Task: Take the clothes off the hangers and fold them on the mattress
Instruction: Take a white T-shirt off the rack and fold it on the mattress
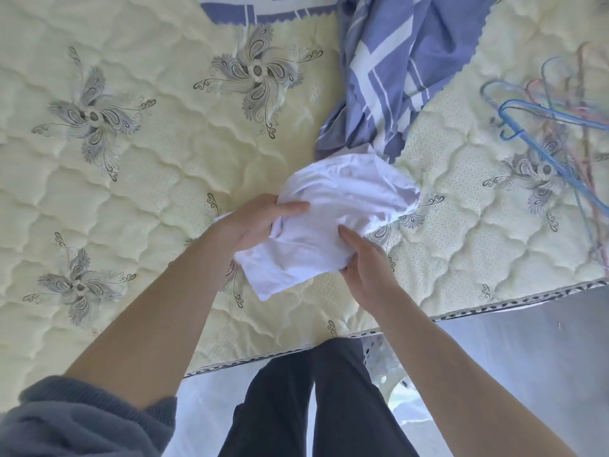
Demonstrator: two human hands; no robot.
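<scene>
A bunched white garment (pixel 333 219) hangs between both hands just above the pale quilted mattress (pixel 138 199). My left hand (pixel 257 225) grips its left edge, thumb on top and fingers underneath. My right hand (pixel 365 258) holds the lower right part, with the fingers curled round the cloth. No hanger shows in the white garment. A pile of thin wire hangers (pixel 553 120), blue and pink, lies bare on the mattress at the right.
A crumpled blue and white striped cloth (pixel 382 77) lies on the mattress behind the white garment. The mattress's front edge (pixel 494 310) runs across below the hands. My dark trouser legs (pixel 313 400) stand on the pale floor.
</scene>
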